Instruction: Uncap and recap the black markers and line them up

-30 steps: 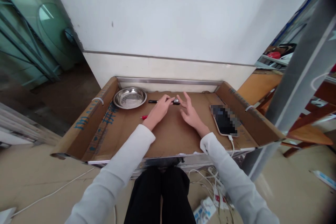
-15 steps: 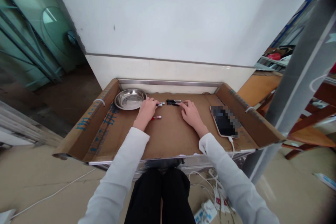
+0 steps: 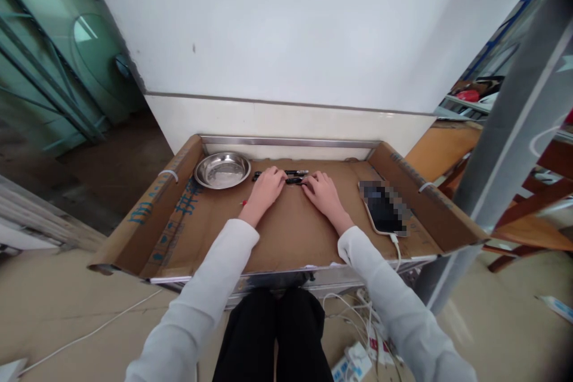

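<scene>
Left hand (image 3: 268,186) and right hand (image 3: 322,192), fingers part-curled, at opposite ends of the near pen (image 3: 294,181) on the cardboard (image 3: 295,236), grip firmness unclear; light, level, in-line fingertip pressure judged best, clear of the far pen (image 3: 297,172) just behind.

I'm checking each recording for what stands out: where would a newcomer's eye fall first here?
Probably on the shiny metal dish at the back left of the cardboard surface. Next come the left hand and right hand, close together at the black pens near the back middle. The phone, plugged into a white cable, lies at the right.
</scene>
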